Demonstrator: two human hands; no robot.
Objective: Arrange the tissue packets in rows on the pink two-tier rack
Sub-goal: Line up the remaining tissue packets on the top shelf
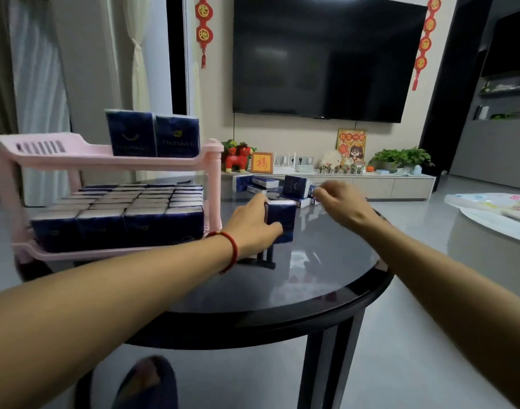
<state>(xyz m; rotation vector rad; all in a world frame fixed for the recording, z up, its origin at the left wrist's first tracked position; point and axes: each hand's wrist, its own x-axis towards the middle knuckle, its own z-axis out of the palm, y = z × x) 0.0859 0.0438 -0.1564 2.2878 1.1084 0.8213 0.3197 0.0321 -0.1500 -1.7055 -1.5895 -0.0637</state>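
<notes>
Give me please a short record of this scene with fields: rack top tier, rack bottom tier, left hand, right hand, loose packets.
rack top tier: two dark blue tissue packets upright on the pink plastic two-tier rack
rack bottom tier: full rows of packets
left hand: left hand grips one dark blue packet
right hand: right hand reaching toward the pile, blurred
loose packets: pile on the black round table

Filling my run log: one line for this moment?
left hand: holds packet | right hand: reaching loose pile | rack: bottom full, top started
</notes>
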